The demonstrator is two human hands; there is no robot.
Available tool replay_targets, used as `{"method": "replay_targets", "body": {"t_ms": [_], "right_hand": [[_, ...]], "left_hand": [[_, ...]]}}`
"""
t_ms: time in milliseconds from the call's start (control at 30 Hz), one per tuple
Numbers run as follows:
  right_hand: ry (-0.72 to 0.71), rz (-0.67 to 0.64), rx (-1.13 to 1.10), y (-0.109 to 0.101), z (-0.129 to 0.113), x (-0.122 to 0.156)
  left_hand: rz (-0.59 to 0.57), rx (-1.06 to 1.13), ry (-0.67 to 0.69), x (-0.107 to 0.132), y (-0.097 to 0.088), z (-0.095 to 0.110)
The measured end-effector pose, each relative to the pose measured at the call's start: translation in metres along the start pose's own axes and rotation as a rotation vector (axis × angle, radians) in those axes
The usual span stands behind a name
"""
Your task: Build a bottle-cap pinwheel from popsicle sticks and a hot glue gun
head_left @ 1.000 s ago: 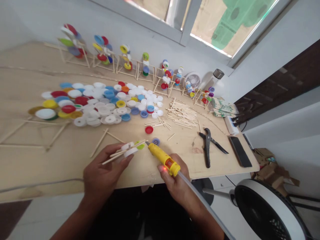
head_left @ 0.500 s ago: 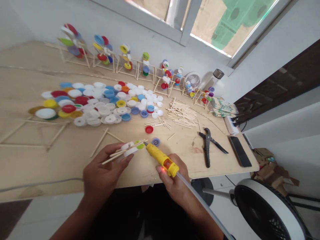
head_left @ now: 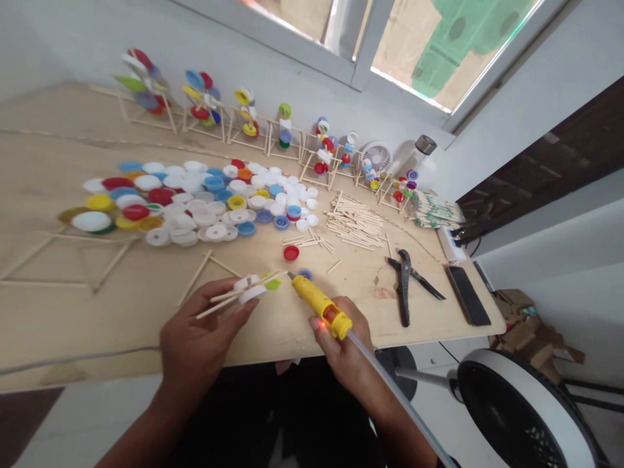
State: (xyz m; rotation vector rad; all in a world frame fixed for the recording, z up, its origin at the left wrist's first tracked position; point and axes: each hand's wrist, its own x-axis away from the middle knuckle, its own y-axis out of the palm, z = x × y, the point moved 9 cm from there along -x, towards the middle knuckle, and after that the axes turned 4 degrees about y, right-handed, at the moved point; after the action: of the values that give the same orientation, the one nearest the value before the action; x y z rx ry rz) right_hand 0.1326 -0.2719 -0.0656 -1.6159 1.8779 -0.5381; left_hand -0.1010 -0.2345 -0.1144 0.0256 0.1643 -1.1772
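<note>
Between the fingers and thumb of my left hand (head_left: pixel 197 331) is a small assembly of white bottle caps (head_left: pixel 252 294) and thin wooden sticks (head_left: pixel 227 297). A lime-green cap (head_left: pixel 272 283) shows at its far end. My right hand (head_left: pixel 344 338) is wrapped round a yellow glue gun (head_left: pixel 316 300), whose small light glows red near the thumb. A long translucent glue stick (head_left: pixel 385 383) runs out of its back. The gun's nozzle sits close to the tip of one stick; whether they touch I cannot tell. Behind the nozzle lies a partly hidden blue cap (head_left: pixel 305 273).
Many loose bottle caps (head_left: pixel 195 211) cover the left middle of the table, beside a pile of sticks (head_left: pixel 355 221). Cap-wheel models on stick frames (head_left: pixel 285 133) line the wall. Pliers (head_left: pixel 404 286), a phone (head_left: pixel 468 296) and a floor fan (head_left: pixel 526 409) are at right.
The glue gun in my right hand has shifted slightly right and up, away from the green cap. My left hand has barely moved and keeps its hold.
</note>
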Motion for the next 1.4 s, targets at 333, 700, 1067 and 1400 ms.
{"method": "replay_targets", "body": {"t_ms": [333, 700, 1067, 1400], "right_hand": [[0.045, -0.135, -0.290, -0.008, 0.001, 0.001], [0.014, 0.340, 0.049, -0.125, 0.058, -0.010], [-0.239, 0.145, 0.746, -0.139, 0.142, -0.012], [-0.264, -0.025, 0.942, -0.147, 0.159, -0.019]], "left_hand": [[0.057, 0.186, -0.266, -0.001, 0.008, -0.017], [0.057, 0.448, -0.557, 0.001, 0.020, -0.043], [-0.001, 0.461, -0.710, 0.007, 0.028, -0.051], [-0.004, 0.488, -0.775, 0.011, 0.031, -0.050]]}}
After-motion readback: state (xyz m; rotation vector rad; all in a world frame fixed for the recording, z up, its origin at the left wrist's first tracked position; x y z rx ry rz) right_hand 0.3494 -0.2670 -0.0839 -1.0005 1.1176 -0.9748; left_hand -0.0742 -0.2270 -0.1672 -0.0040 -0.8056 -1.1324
